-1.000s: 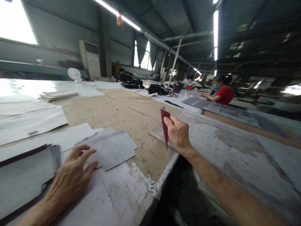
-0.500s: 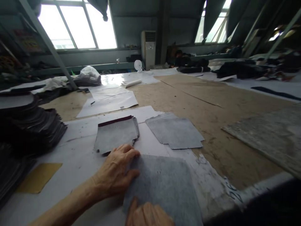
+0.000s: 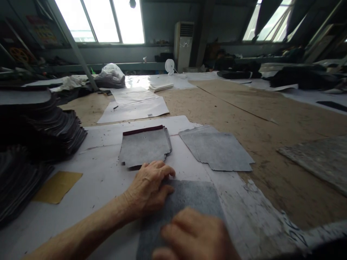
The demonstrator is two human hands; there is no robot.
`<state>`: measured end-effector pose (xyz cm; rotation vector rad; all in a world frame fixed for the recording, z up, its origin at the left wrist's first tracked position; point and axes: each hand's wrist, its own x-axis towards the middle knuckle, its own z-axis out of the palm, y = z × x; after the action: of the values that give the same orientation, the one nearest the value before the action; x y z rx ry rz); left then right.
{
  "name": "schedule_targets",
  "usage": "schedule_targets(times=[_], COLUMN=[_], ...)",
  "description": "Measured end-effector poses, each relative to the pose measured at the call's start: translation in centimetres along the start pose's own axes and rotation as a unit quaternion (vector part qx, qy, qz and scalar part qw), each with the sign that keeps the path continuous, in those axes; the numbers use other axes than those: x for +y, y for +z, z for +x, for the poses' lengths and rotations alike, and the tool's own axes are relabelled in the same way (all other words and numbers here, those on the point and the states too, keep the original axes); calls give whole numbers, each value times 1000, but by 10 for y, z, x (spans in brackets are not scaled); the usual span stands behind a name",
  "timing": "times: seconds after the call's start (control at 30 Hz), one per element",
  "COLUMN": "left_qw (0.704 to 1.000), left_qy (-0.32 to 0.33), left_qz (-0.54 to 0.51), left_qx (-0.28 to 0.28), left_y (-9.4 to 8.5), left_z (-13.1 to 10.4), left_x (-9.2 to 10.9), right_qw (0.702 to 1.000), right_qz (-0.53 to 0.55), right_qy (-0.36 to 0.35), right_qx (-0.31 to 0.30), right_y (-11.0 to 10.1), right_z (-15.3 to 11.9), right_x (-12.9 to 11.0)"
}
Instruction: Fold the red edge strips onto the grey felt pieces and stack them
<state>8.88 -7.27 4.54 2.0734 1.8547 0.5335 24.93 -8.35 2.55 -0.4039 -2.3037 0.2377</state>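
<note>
In the head view, light comes from a big window (image 3: 127,21) behind a wide bench (image 3: 238,99), partly covered by white paper (image 3: 105,180). A small pile (image 3: 143,146) with a dark red strip lies beyond the left hand (image 3: 149,184), loose grey pieces (image 3: 227,150) lie to its right, and a yellow card (image 3: 58,186) sits near the dark stack (image 3: 65,130).

The grey sheet (image 3: 195,193) lies on the white paper at the near side, under the hands. The left hand's grip is open, thumb apart from the bent fingers, at the sheet's far left corner. The right hand (image 3: 195,234) is curled over the sheet; I cannot tell whether its grip is closed on anything.

To work well here, the left fingertips should press lightly and evenly so the corner neither slides nor creases, while the right hand works away from them with the sheet flat.

The right hand is blurred and hides the middle of the sheet. The frame cuts off the near edge, and the small dark marks on the sheet are too faint to identify.
</note>
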Motion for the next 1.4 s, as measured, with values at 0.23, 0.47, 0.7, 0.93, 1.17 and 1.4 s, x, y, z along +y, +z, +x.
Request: schedule_targets(times=[0.23, 0.47, 0.7, 0.93, 1.17, 1.4], left_qw=[992, 967, 958, 957, 968, 965], left_qy=[73, 217, 272, 282, 246, 243], left_qz=[-64, -28, 10, 15, -8, -25], left_qx=[82, 133, 86, 68, 46, 92], left_y=[13, 15, 13, 15, 14, 5], left_z=[-6, -7, -10, -10, -10, -17], left_x=[-7, -11, -20, -21, -19, -30], right_qw=[992, 994, 987, 983, 974, 965], right_qz=[-97, -70, -121, -125, -157, -184], right_qy=[60, 12, -58, -86, -77, -99], right_qx=[-49, -78, -90, -107, -146, -159], right_y=[-24, -21, -25, -24, -19, -18], right_z=[19, 16, 12, 12, 22, 18], right_x=[65, 74, 72, 66, 58, 58])
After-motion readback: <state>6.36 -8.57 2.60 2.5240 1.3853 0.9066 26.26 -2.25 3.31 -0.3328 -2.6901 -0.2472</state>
